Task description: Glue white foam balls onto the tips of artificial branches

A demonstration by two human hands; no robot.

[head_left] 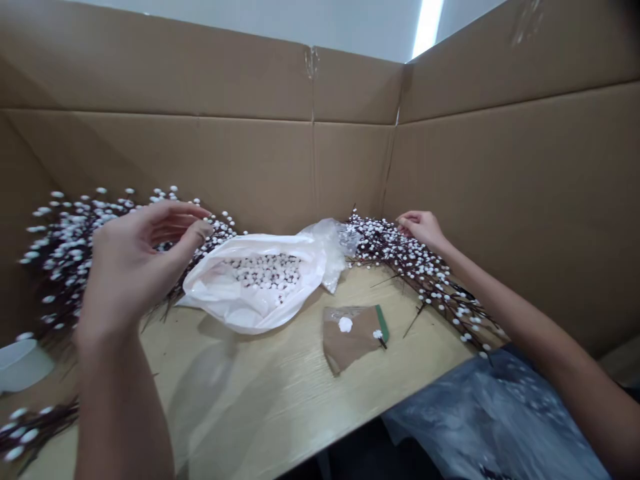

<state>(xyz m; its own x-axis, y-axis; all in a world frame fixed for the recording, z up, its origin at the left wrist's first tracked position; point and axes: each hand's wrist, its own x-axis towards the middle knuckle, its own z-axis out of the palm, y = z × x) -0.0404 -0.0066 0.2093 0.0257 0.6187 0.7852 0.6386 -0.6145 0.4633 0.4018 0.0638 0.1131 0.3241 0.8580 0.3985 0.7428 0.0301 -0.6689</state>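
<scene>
Above the table [260, 400] — the right hand [424, 228] at white-berried stems [387, 245].

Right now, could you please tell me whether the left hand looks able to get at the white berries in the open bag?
Probably yes: the left hand is raised beside the white bag, whose mouth gapes open, with nothing visible covering the white berries inside.

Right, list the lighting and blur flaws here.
Head view: the light strip above the cardboard wall is blown out; head view: soft shadows and pale sheen on the table; head view: left hand and berry stems behind it look slightly blurred.
</scene>
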